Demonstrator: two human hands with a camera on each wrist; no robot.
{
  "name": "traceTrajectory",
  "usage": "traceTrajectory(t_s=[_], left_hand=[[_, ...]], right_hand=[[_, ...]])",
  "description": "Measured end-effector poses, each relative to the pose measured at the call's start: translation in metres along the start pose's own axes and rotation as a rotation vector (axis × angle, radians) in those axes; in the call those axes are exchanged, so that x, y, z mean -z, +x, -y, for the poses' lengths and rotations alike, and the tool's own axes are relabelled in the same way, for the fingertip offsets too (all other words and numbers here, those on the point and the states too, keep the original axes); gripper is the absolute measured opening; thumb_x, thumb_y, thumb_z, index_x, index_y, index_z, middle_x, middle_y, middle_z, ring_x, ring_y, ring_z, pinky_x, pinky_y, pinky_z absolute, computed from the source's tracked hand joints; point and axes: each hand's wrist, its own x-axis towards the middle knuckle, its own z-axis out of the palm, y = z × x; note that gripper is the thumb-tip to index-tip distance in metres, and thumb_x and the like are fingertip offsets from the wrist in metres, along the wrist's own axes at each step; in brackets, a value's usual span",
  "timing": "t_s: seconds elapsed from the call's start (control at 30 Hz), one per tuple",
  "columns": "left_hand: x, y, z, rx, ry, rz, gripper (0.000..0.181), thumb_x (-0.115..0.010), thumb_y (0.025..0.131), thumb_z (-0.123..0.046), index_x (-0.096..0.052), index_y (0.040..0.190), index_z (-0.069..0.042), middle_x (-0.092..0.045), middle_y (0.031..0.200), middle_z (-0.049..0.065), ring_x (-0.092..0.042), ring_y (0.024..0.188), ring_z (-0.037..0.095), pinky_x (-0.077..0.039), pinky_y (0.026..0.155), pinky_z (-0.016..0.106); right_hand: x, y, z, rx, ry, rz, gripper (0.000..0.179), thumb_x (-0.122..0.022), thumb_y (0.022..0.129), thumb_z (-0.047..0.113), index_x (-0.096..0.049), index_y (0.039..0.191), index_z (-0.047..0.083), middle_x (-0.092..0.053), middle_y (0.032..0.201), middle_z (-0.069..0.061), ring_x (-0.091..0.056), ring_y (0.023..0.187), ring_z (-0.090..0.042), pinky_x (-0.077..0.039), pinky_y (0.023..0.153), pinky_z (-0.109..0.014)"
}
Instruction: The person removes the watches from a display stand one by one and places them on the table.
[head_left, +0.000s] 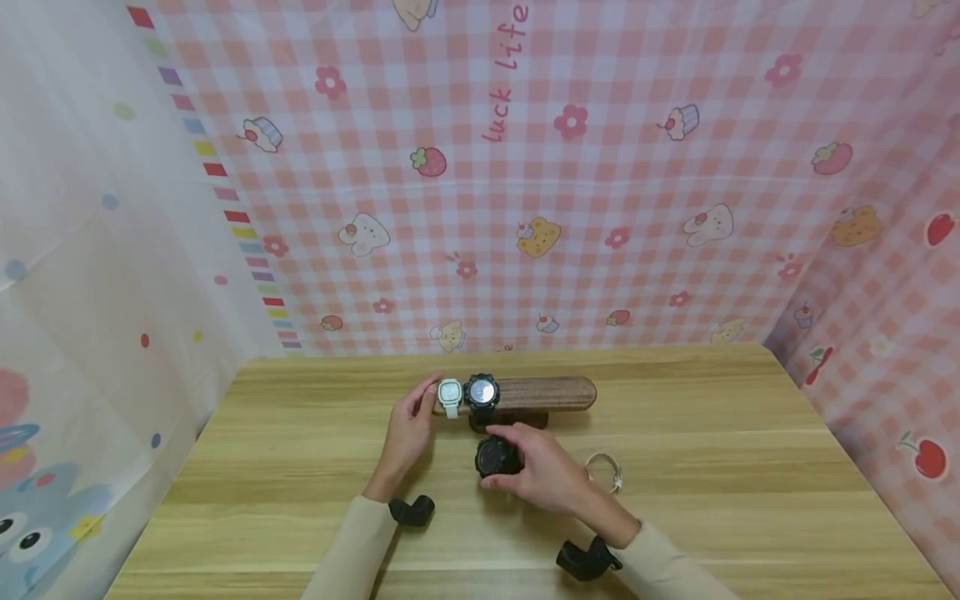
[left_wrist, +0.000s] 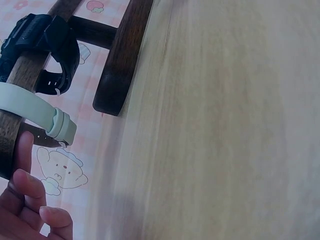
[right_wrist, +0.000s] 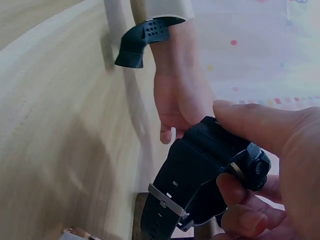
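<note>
Held watch: matt plastic/rubber seen on case & strap; buckle seen as smooth metal, approx. satin.
Stand: wood, grain clearly seen, low sheen, surf. smoothly finished.
Blk watch: glossy face, light reflected off it; strap seen as matt plastic/rubber.
White watch: strap seen as smooth, soft-sheen plastic or sim.
Table: wood-grain surf., smooth, semi-matt.
Ring-shaped band: some shine seen; exact mat'l can't be told.
Backdrop: printed cloth, matt, lightly creased.
Wrist mounts: matt plastic, smooth.
Sleeves: plain cloth, matt finish shown.
</note>
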Motion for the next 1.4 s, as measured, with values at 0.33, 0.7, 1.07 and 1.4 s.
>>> traceTrajectory(t_s=[0.33,0.7,1.07,1.4], left_hand=[[0.000,-0.002,-0.006,0.001,0.005,-0.004,0.033,-0.051,0.105,-0.023,-0.064,0.132,-0.009,-0.065,0.131,0.006,-0.055,0.100,0.017,-0.042,0.084,0.024],[0.000,0.000,0.001,-0.002,0.002,-0.002,0.033,-0.050,0.105,-0.021,-0.063,0.133,-0.009,-0.065,0.129,0.004,-0.054,0.095,0.017,-0.041,0.082,0.025],[0.000,0.001,0.001,-0.001,-0.007,0.003,0.035,-0.051,0.105,-0.023,-0.062,0.134,-0.007,-0.064,0.133,0.004,-0.055,0.107,0.014,-0.042,0.092,0.025],[0.001,-0.002,-0.008,0.035,-0.004,0.017,0.034,-0.049,0.106,-0.018,-0.061,0.135,-0.007,-0.062,0.136,0.010,-0.054,0.107,0.018,-0.041,0.088,0.023]], right_hand=[[-0.009,0.003,-0.003,-0.011,-0.033,0.036,0.067,-0.086,0.077,0.022,-0.058,0.133,-0.002,-0.066,0.116,-0.013,-0.062,0.105,-0.024,-0.050,0.093,-0.044],[-0.018,0.003,-0.005,0.011,-0.135,0.070,0.068,-0.087,0.076,0.024,-0.059,0.132,-0.002,-0.062,0.131,-0.020,-0.058,0.120,-0.036,-0.044,0.102,-0.049],[-0.024,0.003,-0.006,0.024,-0.209,0.077,0.068,-0.087,0.075,0.026,-0.060,0.131,-0.002,-0.067,0.116,-0.015,-0.065,0.102,-0.027,-0.053,0.089,-0.039],[-0.033,0.001,-0.006,-0.017,-0.273,0.092,0.068,-0.086,0.076,0.033,-0.061,0.132,0.002,-0.068,0.113,-0.011,-0.064,0.095,-0.022,-0.054,0.081,-0.034]])
